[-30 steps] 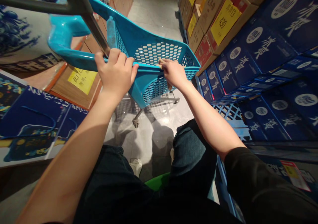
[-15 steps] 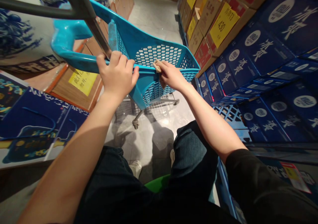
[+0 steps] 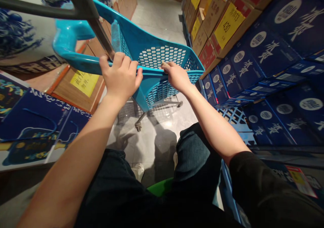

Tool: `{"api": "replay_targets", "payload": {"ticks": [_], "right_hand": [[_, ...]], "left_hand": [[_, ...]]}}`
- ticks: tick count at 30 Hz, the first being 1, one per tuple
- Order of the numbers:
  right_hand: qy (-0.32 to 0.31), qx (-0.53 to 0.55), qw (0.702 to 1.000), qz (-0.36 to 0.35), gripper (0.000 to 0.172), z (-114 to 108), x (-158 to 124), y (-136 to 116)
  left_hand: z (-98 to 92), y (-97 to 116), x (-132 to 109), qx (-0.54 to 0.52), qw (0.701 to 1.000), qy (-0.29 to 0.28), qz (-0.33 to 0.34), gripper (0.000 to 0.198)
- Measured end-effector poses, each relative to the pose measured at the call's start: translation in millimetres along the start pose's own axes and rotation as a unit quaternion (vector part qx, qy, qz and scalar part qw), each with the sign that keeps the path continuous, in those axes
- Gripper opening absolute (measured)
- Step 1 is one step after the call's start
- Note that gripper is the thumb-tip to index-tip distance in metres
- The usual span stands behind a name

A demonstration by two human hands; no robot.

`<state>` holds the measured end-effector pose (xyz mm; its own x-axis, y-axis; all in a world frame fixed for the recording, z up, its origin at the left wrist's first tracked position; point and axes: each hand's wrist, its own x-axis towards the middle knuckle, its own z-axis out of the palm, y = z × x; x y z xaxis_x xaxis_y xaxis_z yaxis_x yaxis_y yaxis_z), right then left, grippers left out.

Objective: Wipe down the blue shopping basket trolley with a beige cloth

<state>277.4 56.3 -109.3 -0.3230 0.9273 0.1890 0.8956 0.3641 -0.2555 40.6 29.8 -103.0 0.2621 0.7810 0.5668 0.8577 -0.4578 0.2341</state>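
A blue plastic shopping cart [image 3: 121, 22] with honeycomb holes in its sides stands in front of me, tilted in the view. My left hand [image 3: 120, 76] is closed over its near rim, beside the grey metal post [image 3: 100, 32]. Farther along that same rim, my right hand [image 3: 178, 76] is closed on a tan cloth [image 3: 164, 65]. Only a small bit of the cloth shows at the fingertips; the rest is hidden by the hand and rim. Cart wheels [image 3: 138, 126] rest on the tiled floor.
Blue beer cartons [image 3: 268, 52] are stacked at right, with brown boxes bearing yellow price signs [image 3: 227, 25] behind. On the left are a wooden cabinet [image 3: 91, 101], blue gift bags [image 3: 40, 113] and a large blue-and-white jar [image 3: 20, 35]. A green edge [image 3: 160, 187] shows between my legs.
My right hand has slid slightly along the rim to the right, away from my left hand. Less of the cloth shows now. The left hand has barely moved.
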Motion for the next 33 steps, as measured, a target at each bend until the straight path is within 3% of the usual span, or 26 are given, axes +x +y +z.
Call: {"api": "replay_targets", "payload": {"ticks": [5, 12, 19, 24, 26, 31, 33], "right_hand": [[0.016, 0.037, 0.994, -0.098, 0.063, 2.2, -1.4, -25.2], [-0.009, -0.002, 0.999, 0.033, 0.049, -4.3, -0.4, 2.1], [0.020, 0.033, 0.994, -0.102, 0.067, 1.2, -1.4, -22.8], [0.001, 0.022, 1.000, -0.014, 0.049, -7.8, 1.5, 2.1], [0.006, 0.015, 1.000, 0.001, 0.048, -6.3, 0.7, -0.3], [0.030, 0.039, 0.995, -0.088, 0.058, -1.6, -3.7, -34.9], [0.028, 0.049, 0.993, -0.107, 0.057, -3.0, -2.7, -36.1]], "left_hand": [[3.7, -5.0, -2.1, -0.038, 0.999, 0.022, 0.027, 0.036], [-7.5, 4.0, -0.5, -0.015, 0.998, -0.050, -0.031, 0.043], [4.1, -7.5, -3.6, -0.039, 0.998, 0.026, 0.038, 0.042], [-1.9, -0.5, -1.1, -0.018, 1.000, -0.003, 0.009, 0.040], [-4.3, 2.3, -0.2, -0.011, 1.000, -0.025, -0.012, 0.040], [0.9, -1.3, -1.2, -0.047, 0.999, 0.004, 0.005, 0.041], [2.8, -2.9, -1.7, -0.051, 0.999, 0.010, 0.010, 0.040]]}}
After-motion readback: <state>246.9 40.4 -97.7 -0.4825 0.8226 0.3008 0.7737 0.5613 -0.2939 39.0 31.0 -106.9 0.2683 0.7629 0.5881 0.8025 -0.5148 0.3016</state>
